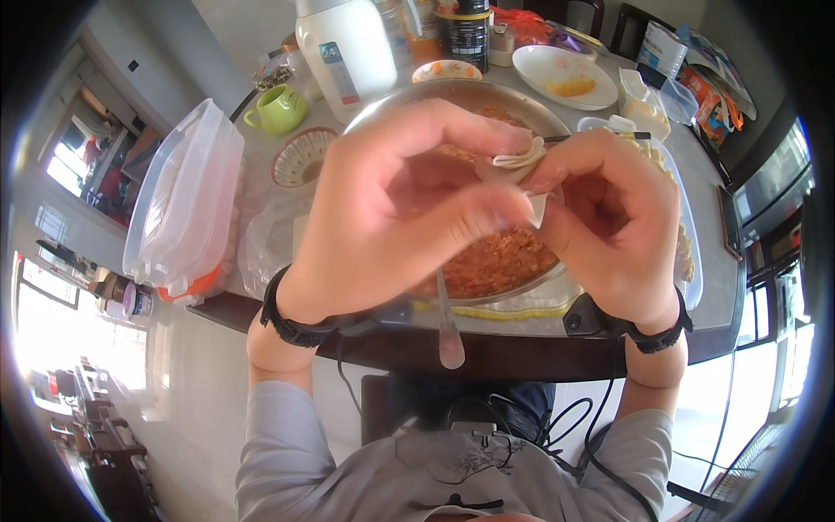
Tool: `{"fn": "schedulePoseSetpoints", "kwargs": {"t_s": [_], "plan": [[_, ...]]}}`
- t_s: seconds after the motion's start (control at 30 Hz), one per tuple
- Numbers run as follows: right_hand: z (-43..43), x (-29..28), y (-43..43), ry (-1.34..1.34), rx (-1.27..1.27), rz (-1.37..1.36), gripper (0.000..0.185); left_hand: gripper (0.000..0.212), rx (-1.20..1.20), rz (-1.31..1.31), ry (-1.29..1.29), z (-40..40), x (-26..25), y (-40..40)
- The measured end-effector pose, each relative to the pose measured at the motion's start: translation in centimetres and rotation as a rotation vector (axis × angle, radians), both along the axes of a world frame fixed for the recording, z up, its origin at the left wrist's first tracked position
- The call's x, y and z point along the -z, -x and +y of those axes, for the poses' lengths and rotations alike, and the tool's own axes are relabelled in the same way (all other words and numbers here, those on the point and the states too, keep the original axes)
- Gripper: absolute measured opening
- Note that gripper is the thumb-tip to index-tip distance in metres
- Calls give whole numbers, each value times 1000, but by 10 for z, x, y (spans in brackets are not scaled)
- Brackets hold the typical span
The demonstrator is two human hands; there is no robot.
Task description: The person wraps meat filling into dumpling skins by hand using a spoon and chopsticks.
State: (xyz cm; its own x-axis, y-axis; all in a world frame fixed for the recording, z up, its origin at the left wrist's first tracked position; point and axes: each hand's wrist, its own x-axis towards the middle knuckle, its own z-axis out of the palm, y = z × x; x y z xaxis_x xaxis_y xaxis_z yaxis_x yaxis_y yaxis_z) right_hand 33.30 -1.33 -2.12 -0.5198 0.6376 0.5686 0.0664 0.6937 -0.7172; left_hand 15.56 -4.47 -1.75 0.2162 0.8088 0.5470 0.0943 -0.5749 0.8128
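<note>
My left hand [372, 241] and my right hand [623, 209] meet above a wide metal bowl [531, 101]. Between their fingertips they pinch a thin, pale dough wrapper [522, 158], folded over at its upper edge. A lower corner of it pokes out below my left thumb. Whether filling lies inside the wrapper cannot be seen. Reddish minced filling [499, 264] covers the bowl's bottom, partly hidden by my hands. A spoon handle [450, 342] leans out over the bowl's near rim. Behind my right hand, folded dumplings [686, 258] sit in a clear plastic container [695, 293].
At left stand a translucent plastic box [179, 202], a green mug [282, 109] and a striped bowl [303, 156]. Behind the metal bowl are a white jug [349, 59], a patterned bowl [447, 70] and a white plate [567, 62] with yellow food. Cables [603, 417] hang below the table edge.
</note>
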Motion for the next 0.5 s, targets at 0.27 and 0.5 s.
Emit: {"fn": "schedulePoseSetpoints", "kwargs": {"t_s": [0.27, 0.5], "plan": [[-3, 1, 3, 159, -3, 91, 14, 26, 90, -96, 25, 1, 8, -1], [24, -17, -31, -95, 321, -455, 17, 21, 21, -89, 38, 13, -4, 19]]}}
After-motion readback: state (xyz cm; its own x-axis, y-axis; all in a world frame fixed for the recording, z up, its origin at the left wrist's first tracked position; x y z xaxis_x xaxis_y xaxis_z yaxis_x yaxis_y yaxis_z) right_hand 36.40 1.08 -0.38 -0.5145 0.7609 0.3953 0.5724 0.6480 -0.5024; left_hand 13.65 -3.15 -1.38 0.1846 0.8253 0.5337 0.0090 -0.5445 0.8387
